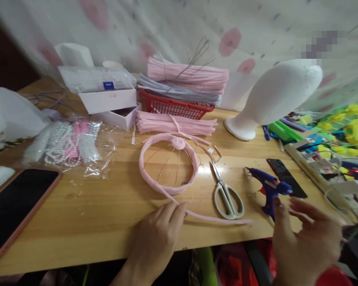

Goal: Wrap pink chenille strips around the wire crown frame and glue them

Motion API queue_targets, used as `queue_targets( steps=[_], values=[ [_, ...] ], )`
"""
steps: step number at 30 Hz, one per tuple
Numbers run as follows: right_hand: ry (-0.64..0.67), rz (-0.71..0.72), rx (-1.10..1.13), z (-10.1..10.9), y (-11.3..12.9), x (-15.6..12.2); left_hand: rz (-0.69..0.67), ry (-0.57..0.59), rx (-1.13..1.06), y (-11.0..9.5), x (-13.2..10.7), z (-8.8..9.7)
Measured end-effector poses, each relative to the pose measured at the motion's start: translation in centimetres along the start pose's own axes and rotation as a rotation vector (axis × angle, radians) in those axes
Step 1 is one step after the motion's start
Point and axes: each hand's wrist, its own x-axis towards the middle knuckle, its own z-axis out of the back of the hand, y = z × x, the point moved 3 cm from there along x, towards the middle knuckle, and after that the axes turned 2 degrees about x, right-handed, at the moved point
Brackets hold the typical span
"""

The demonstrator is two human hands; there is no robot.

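A pink wrapped wire hoop [167, 163] with thin wire spokes lies on the wooden table [101, 214]. A pink strip trails from it toward the table's front edge. My left hand [158, 234] rests on that strip, fingers curled down onto it. My right hand [304, 234] hovers open, fingers spread, just below a blue glue gun [268, 186]. Scissors [226, 192] with pale green handles lie between the hoop and the glue gun.
A red basket [173, 107] holds pink and grey strip bundles; another pink bundle [176, 124] lies before it. A white foam head [277, 95] stands at the right. A phone [14, 206], bagged pearl beads [65, 145] and boxes [107, 99] sit at the left.
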Motion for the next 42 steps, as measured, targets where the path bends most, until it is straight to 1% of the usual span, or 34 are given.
queue_targets(
  steps=[1,2,3,4,5,7,9,12,15,17,18,19,21,22,23,25,27,30,38,42],
  values=[
    [-0.031,-0.075,-0.053,-0.1,-1.3,0.6,0.005,0.02,-0.011,0.2,0.0,-0.1],
    [-0.03,-0.131,-0.108,-0.3,-2.4,1.3,0.011,0.041,-0.022,0.3,0.0,-0.1],
    [0.011,-0.175,-0.172,-0.7,-3.4,2.0,0.015,0.066,-0.033,0.5,0.0,-0.1],
    [0.102,-0.206,-0.228,-1.3,-4.2,2.7,0.014,0.088,-0.04,0.5,0.1,-0.2],
    [0.152,-0.218,-0.263,-1.8,-4.7,3.4,0.015,0.104,-0.046,0.6,0.1,-0.2],
    [0.267,-0.249,-0.231,-2.8,-5.5,4.6,0.029,0.121,-0.059,0.6,0.2,-0.2],
    [0.342,-0.258,-0.127,-3.7,-5.7,5.4,0.057,0.127,-0.077,0.5,0.3,-0.3],
    [0.379,-0.226,-0.061,-4.4,-5.4,5.9,0.076,0.127,-0.078,0.6,0.3,-0.4],
    [0.393,-0.237,-0.097,-3.8,-4.3,4.8,0.052,0.137,-0.077,0.6,0.3,-0.5],
    [0.414,-0.227,-0.075,-2.8,-2.5,3.2,0.037,0.153,-0.094,0.6,0.3,-0.6],
    [0.413,-0.184,-0.014,-2.3,-1.1,2.3,0.04,0.157,-0.105,0.6,0.3,-0.6],
    [0.445,-0.085,0.084,-2.0,0.6,1.4,0.051,0.165,-0.115,0.7,0.4,-0.6],
    [0.635,0.217,0.266,-2.1,4.5,-0.5,0.08,0.168,-0.115,0.7,0.3,-0.7],
    [0.665,0.323,0.334,-2.2,6.1,-1.2,0.091,0.164,-0.107,0.8,0.3,-0.7],
    [0.7,0.405,0.378,-2.5,7.5,-1.9,0.099,0.156,-0.1,0.8,0.2,-0.8],
    [0.74,0.483,0.382,-3.4,9.3,-2.6,0.101,0.153,-0.103,0.8,0.1,-0.8],
    [0.737,0.496,0.352,-4.3,9.8,-3.0,0.109,0.176,-0.132,0.9,0.1,-0.8],
    [0.713,0.503,0.339,-5.0,9.7,-3.3,0.125,0.192,-0.158,0.9,0.2,-0.7],
    [0.723,0.522,0.271,-5.2,9.7,-3.5,0.101,0.116,-0.134,0.8,0.2,-0.7],
    [0.718,0.521,0.267,-5.3,9.7,-3.4,0.092,0.076,-0.139,0.7,0.2,-0.4]
  ],
)
